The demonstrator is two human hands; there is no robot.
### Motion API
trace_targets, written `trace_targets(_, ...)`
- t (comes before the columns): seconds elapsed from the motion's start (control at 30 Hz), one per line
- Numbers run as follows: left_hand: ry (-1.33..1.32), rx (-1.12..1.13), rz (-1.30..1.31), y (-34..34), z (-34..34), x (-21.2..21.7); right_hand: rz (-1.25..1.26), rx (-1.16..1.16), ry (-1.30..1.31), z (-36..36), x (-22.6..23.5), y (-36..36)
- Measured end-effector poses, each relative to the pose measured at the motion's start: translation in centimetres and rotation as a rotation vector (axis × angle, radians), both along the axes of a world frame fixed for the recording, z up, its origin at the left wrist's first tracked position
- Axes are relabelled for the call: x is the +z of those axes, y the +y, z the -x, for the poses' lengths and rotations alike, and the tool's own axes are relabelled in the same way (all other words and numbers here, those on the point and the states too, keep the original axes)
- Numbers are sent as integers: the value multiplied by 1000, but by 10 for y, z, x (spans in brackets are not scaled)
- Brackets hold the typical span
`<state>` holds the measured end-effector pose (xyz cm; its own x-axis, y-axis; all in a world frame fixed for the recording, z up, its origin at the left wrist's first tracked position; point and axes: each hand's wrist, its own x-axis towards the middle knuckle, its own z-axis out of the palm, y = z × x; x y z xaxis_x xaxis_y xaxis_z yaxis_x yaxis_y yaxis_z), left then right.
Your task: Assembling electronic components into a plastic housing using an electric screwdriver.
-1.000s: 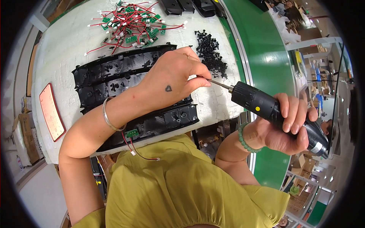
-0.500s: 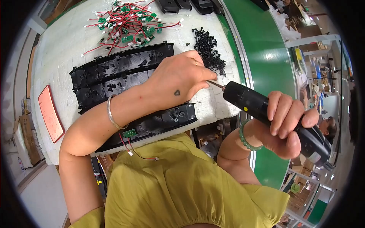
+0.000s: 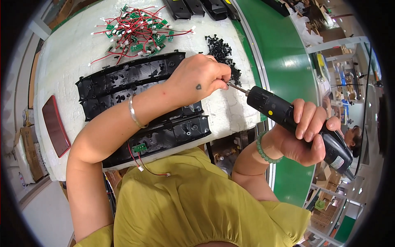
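Observation:
My right hand (image 3: 306,133) is wrapped round a black electric screwdriver (image 3: 271,108), its bit pointing left. At the bit's tip, the thumb and forefinger of my left hand (image 3: 201,76) are pinched together on what looks like a small black screw, mostly hidden by the fingers. Just beyond that hand lies a pile of black screws (image 3: 220,47). Under my left forearm are long black plastic housings (image 3: 123,78), partly covered by the arm. On the nearest housing (image 3: 191,128) rests a green circuit board (image 3: 139,147) with red and black wires hanging over the table edge.
A heap of green boards with red wires (image 3: 140,31) lies at the back of the white padded table (image 3: 74,53). A red-edged flat phone-like slab (image 3: 56,125) lies at the left. More black housings (image 3: 197,8) stand at the back, beside a green surface (image 3: 284,53).
My left hand has turned and shifted a little up and right, its fingertips more bent at the bit. The screwdriver has moved slightly right and down at the bit end.

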<state>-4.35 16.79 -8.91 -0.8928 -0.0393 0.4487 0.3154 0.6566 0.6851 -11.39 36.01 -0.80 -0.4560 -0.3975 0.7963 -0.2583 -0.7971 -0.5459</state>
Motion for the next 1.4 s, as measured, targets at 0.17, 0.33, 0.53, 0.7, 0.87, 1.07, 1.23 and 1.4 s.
trace_targets(0.17,177,-6,63,1,9,-9,4,-51,-7,1,0,-2)
trace_targets(0.33,192,-38,11,1,-1,3,19,-20,1,-3,4,1)
trace_targets(0.53,145,24,-13,8,-17,12,32,35,-25,-9,7,1)
trace_targets(0.7,194,23,-41,10,-22,11,46,53,-28,-13,10,1)
trace_targets(0.87,225,32,-69,7,-25,12,73,60,-55,-17,12,-1)
trace_targets(1.07,219,0,-30,2,-29,12,32,46,-137,-18,15,-6)
trace_targets(1.23,364,-49,176,6,-34,6,4,184,-192,-8,17,-2)
trace_targets(1.4,377,3,134,4,-40,6,90,119,-233,-20,7,-7)
